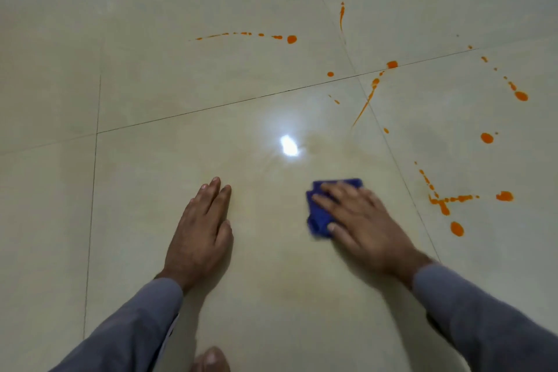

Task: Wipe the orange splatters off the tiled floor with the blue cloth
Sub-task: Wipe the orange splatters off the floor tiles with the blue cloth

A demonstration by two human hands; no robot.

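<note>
Grey sleeves [133,323] lead to both hands on the cream tiled floor [271,281]: left hand [202,229] flat, fingers straight, holding nothing; right hand [359,220] pressing the blue cloth [317,217] flat. Orange splatters [447,199] lie rightward and farther off.

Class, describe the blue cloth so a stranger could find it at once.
On the tiled floor, find the right hand pressed flat near the bright glare. The cloth lies crumpled beneath its fingers. It is the only blue thing; the splatters nearby are orange.
</note>
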